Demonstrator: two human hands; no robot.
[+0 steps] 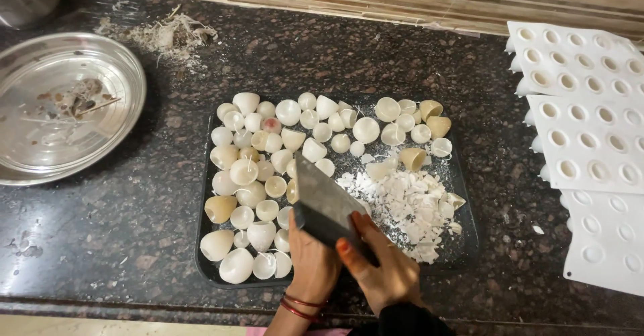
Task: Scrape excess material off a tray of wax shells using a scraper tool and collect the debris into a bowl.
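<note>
A dark rectangular tray lies on a dark granite counter and holds many pale eggshell halves, white and tan. A heap of crushed white shell bits covers the tray's right part. My left hand, with red bangles at the wrist, and my right hand together hold a flat dark steel slab, tilted over the tray's middle, its far edge among the shells.
A round steel plate with a few scraps sits at the left. Loose fibrous debris lies at the back left. White moulded egg trays are stacked on the right. A striped wall runs behind the counter.
</note>
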